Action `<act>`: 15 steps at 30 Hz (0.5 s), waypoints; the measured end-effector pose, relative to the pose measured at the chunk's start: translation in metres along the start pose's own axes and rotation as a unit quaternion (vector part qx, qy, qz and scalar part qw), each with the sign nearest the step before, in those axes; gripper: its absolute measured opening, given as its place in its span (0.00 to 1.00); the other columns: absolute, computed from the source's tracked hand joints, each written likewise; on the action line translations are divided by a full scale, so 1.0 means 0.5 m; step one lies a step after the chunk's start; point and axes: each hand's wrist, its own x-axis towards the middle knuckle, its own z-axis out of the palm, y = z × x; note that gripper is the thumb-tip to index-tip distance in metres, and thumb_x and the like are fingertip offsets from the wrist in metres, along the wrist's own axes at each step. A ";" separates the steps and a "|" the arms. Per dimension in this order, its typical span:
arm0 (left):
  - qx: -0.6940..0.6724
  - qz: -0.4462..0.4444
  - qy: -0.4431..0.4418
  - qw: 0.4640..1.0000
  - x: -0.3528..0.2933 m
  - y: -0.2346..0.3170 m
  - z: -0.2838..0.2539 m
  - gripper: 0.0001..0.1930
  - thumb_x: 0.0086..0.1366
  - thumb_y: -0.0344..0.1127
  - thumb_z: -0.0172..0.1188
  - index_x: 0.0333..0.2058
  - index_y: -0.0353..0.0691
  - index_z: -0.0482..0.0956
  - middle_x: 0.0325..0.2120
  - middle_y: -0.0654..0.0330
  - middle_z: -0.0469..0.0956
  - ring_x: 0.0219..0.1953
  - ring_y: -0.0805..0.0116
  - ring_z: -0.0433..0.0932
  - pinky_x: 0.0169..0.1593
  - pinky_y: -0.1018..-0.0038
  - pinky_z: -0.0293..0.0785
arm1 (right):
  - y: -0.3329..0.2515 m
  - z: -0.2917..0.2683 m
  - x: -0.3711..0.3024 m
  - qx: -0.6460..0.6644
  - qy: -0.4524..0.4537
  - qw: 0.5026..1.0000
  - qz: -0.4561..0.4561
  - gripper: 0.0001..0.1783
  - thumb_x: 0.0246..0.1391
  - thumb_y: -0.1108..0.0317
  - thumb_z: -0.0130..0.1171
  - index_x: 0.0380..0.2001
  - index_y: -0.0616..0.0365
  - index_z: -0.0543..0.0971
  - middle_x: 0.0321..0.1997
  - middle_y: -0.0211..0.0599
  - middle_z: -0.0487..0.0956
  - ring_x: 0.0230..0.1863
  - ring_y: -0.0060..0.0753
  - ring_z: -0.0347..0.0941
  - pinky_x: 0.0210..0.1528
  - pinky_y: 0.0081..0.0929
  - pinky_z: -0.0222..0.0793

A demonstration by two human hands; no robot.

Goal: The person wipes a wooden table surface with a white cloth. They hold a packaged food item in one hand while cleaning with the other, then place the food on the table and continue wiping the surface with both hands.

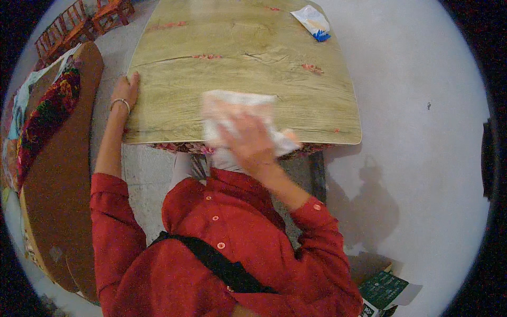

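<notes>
A white and peach cloth [219, 103] lies spread at the near edge of a wood-patterned tabletop [237, 39], partly hanging over it. My right hand [249, 141] holds the cloth against the edge, palm down and blurred by motion. Parts of the cloth stick out beyond the hand on both sides. At the table's left edge, my left hand [125, 91], with a bracelet on the wrist, grips the rim. Some of its fingers are hidden.
A white packet with a blue end [311, 22] lies at the tabletop's far right corner. On the left stands a brown padded seat [58, 211] with colourful fabric on it [50, 113]. Wooden chairs [66, 29] are at far left. A pale wall [417, 148] rises on the right.
</notes>
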 end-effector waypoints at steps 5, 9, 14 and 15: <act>0.013 -0.012 -0.027 0.999 0.016 -0.007 0.018 0.39 0.59 0.67 0.33 0.49 0.33 0.66 0.45 0.39 0.70 0.49 0.42 0.69 0.52 0.57 0.63 | 0.275 -0.163 -0.204 -0.106 -0.052 0.993 0.002 0.23 0.45 0.68 0.55 0.49 0.49 0.73 0.55 0.46 0.67 0.57 0.50 0.62 0.57 0.46 0.58; -0.026 -0.028 -0.017 0.999 0.008 0.011 0.013 0.38 0.59 0.66 0.35 0.48 0.33 0.67 0.45 0.39 0.71 0.49 0.42 0.69 0.52 0.57 0.63 | 0.407 -0.257 -0.305 -0.143 -0.107 0.979 0.099 0.28 0.42 0.64 0.60 0.51 0.51 0.71 0.57 0.45 0.65 0.58 0.52 0.59 0.59 0.46 0.56; -0.007 -0.020 0.014 1.000 0.009 -0.005 0.024 0.36 0.59 0.65 0.37 0.47 0.33 0.68 0.44 0.40 0.71 0.48 0.43 0.70 0.51 0.58 0.64 | 0.338 -0.203 -0.241 -0.117 -0.071 0.990 0.036 0.25 0.45 0.64 0.57 0.50 0.50 0.71 0.57 0.45 0.66 0.58 0.52 0.60 0.60 0.47 0.54; -0.016 -0.025 0.025 0.999 0.001 0.002 0.017 0.36 0.59 0.65 0.37 0.46 0.33 0.68 0.44 0.40 0.71 0.48 0.43 0.70 0.51 0.58 0.64 | 0.311 -0.165 -0.225 -0.120 -0.050 0.991 0.007 0.23 0.46 0.68 0.55 0.49 0.50 0.72 0.56 0.44 0.67 0.58 0.51 0.60 0.59 0.48 0.54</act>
